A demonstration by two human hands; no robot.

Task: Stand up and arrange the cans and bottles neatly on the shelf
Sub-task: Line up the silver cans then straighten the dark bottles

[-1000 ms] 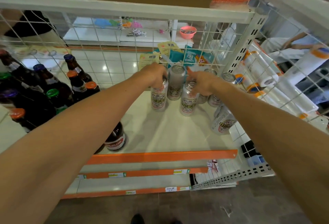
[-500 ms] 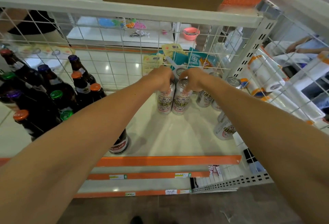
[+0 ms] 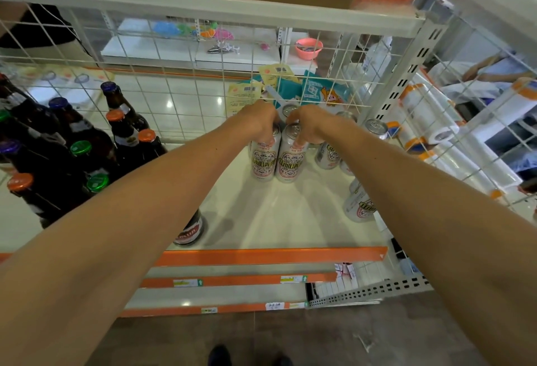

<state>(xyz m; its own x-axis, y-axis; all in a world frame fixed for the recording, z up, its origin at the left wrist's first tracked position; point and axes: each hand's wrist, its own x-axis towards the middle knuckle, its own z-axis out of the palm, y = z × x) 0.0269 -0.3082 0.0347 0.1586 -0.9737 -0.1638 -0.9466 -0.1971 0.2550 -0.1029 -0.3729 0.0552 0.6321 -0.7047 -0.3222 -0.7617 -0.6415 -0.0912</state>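
The left hand [image 3: 258, 121] grips the top of the left can [image 3: 263, 159]. The right hand [image 3: 310, 129] grips the top of the right can [image 3: 290, 160]. Both cans stand upright on the shelf [image 3: 261, 220] directly below the hands, with their sides touching. A third can [image 3: 289, 110] stands just behind the hands. Further cans [image 3: 328, 153] stand right of the right hand. Bottles [image 3: 125, 136] stand well left of the left hand.
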